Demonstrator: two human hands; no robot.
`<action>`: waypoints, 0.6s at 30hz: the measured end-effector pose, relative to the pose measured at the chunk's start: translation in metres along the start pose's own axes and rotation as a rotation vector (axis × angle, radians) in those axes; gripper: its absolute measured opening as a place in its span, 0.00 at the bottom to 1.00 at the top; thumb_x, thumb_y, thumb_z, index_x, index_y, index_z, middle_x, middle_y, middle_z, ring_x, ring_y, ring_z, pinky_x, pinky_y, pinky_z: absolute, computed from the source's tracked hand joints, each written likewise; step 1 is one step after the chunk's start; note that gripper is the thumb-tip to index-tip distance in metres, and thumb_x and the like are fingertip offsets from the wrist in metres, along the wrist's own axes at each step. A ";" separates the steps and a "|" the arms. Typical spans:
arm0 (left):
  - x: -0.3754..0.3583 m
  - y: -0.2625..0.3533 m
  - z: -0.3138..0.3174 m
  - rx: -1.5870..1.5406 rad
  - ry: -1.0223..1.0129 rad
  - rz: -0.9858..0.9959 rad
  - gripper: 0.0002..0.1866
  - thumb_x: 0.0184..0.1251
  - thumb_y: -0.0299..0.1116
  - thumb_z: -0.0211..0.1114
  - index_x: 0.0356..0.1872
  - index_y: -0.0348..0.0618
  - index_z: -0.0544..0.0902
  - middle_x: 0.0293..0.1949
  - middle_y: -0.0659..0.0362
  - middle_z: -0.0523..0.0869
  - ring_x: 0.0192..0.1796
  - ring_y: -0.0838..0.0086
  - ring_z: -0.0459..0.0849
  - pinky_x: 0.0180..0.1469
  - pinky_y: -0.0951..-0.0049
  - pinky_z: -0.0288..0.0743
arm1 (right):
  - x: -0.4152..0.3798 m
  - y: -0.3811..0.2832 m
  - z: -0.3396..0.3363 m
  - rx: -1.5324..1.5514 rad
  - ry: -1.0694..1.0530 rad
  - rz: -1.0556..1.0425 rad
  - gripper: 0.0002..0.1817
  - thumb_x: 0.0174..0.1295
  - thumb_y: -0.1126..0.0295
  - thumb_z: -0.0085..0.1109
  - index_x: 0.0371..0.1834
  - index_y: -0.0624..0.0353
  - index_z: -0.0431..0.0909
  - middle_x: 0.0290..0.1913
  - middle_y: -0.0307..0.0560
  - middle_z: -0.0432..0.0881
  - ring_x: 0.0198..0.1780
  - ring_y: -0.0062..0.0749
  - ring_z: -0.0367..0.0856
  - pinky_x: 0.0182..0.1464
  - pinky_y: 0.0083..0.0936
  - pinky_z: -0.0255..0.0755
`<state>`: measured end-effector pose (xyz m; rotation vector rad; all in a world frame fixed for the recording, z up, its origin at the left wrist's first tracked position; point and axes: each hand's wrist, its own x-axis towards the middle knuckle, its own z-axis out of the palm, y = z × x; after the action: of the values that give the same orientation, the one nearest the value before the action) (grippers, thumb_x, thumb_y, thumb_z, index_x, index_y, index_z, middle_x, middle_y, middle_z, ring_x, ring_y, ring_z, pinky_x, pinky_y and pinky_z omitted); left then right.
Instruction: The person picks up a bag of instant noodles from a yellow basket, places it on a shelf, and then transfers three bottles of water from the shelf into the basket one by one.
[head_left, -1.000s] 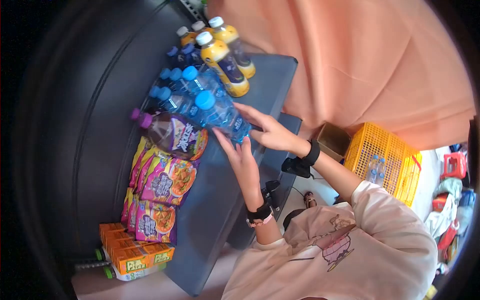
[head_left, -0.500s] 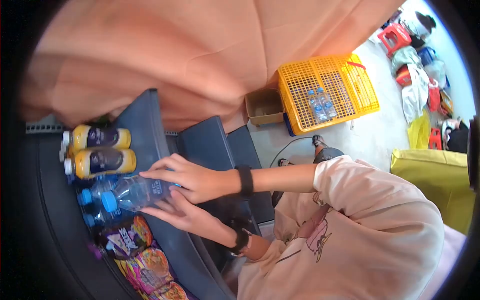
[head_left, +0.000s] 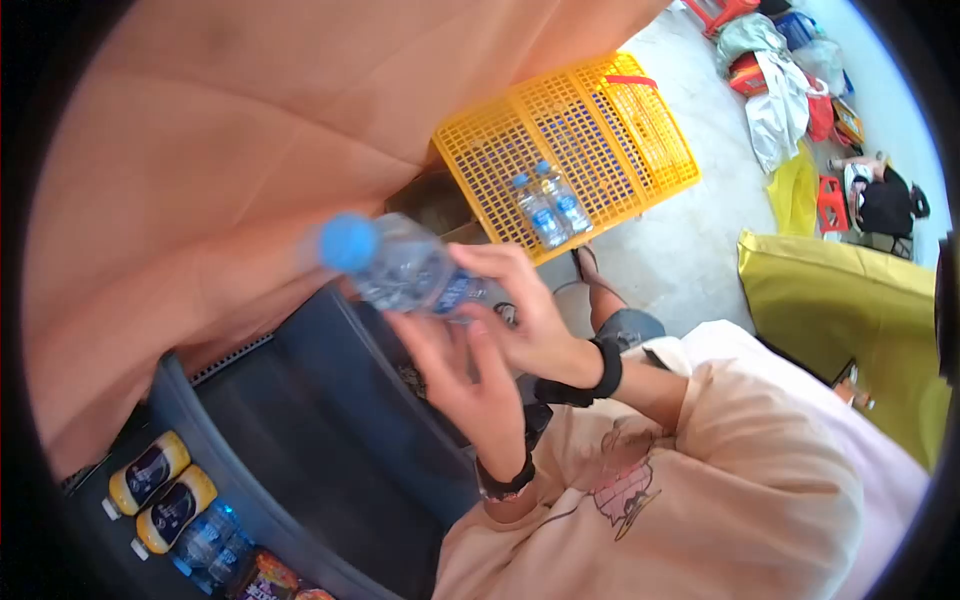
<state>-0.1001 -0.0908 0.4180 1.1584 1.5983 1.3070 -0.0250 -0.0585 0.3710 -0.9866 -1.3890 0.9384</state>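
A clear water bottle (head_left: 405, 265) with a blue cap is tilted between my two hands, slightly blurred by motion. My right hand (head_left: 520, 310) grips it near its base from the right. Below it, my left hand (head_left: 460, 375) supports the bottle with its fingers against the underside. On the dark grey shelf (head_left: 235, 475) at the lower left stand two yellow drink bottles (head_left: 165, 495), blue-capped water bottles (head_left: 213, 545) and snack packs (head_left: 265, 578).
Two water bottles (head_left: 550, 208) lie on a yellow plastic crate (head_left: 620, 160). A peach curtain (head_left: 220, 150) hangs at the upper left. Bags and a red stool (head_left: 832, 204) stand along the wall. An olive-yellow cover (head_left: 840, 310) is at the right. Another person's leg (head_left: 602, 300) shows beyond my arms.
The bottle and both my hands have moved away from the shelf items and up toward the curtain. My view has shifted, so the shelf items now appear lower left and the crate further left.
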 end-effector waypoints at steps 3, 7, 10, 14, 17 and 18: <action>0.003 -0.023 0.056 -0.023 -0.139 -0.200 0.36 0.67 0.19 0.51 0.72 0.35 0.43 0.68 0.41 0.61 0.68 0.62 0.64 0.66 0.69 0.60 | -0.015 0.042 -0.045 -0.006 0.172 0.188 0.31 0.46 0.87 0.58 0.59 0.61 0.69 0.57 0.53 0.72 0.58 0.44 0.70 0.60 0.32 0.63; 0.002 -0.079 0.119 0.099 -0.230 -0.133 0.38 0.64 0.29 0.60 0.72 0.37 0.51 0.53 0.44 0.79 0.52 0.65 0.82 0.52 0.71 0.75 | -0.034 0.089 -0.101 -0.075 0.219 0.386 0.29 0.49 0.88 0.55 0.58 0.63 0.68 0.57 0.52 0.71 0.59 0.41 0.70 0.62 0.32 0.62; 0.001 -0.106 0.161 -0.087 -0.363 -0.377 0.37 0.66 0.22 0.56 0.72 0.37 0.47 0.65 0.45 0.68 0.63 0.67 0.71 0.58 0.73 0.69 | -0.045 0.123 -0.136 -0.017 0.270 0.533 0.28 0.52 0.88 0.53 0.59 0.64 0.66 0.58 0.49 0.70 0.59 0.36 0.69 0.63 0.30 0.62; 0.012 -0.123 0.208 0.208 -0.481 -0.529 0.38 0.63 0.31 0.60 0.71 0.36 0.50 0.55 0.42 0.78 0.54 0.64 0.81 0.50 0.72 0.75 | -0.050 0.154 -0.179 -0.049 0.238 0.729 0.28 0.54 0.87 0.51 0.61 0.63 0.64 0.59 0.46 0.69 0.55 0.30 0.70 0.58 0.29 0.66; 0.009 -0.161 0.234 0.199 -0.495 -0.508 0.38 0.62 0.32 0.60 0.71 0.35 0.52 0.51 0.42 0.80 0.50 0.60 0.83 0.48 0.70 0.76 | -0.050 0.186 -0.203 -0.094 0.216 0.859 0.27 0.55 0.86 0.50 0.61 0.61 0.65 0.59 0.45 0.70 0.52 0.30 0.71 0.55 0.28 0.68; 0.007 -0.174 0.242 0.202 -0.494 -0.523 0.38 0.62 0.32 0.60 0.71 0.35 0.52 0.51 0.42 0.80 0.50 0.60 0.83 0.48 0.70 0.76 | -0.053 0.194 -0.206 -0.124 0.216 0.919 0.27 0.55 0.86 0.50 0.61 0.60 0.65 0.59 0.45 0.70 0.50 0.29 0.71 0.54 0.27 0.68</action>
<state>0.0926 -0.0243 0.2010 0.9847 1.5310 0.4865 0.1907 -0.0452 0.1806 -1.8264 -0.7837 1.3526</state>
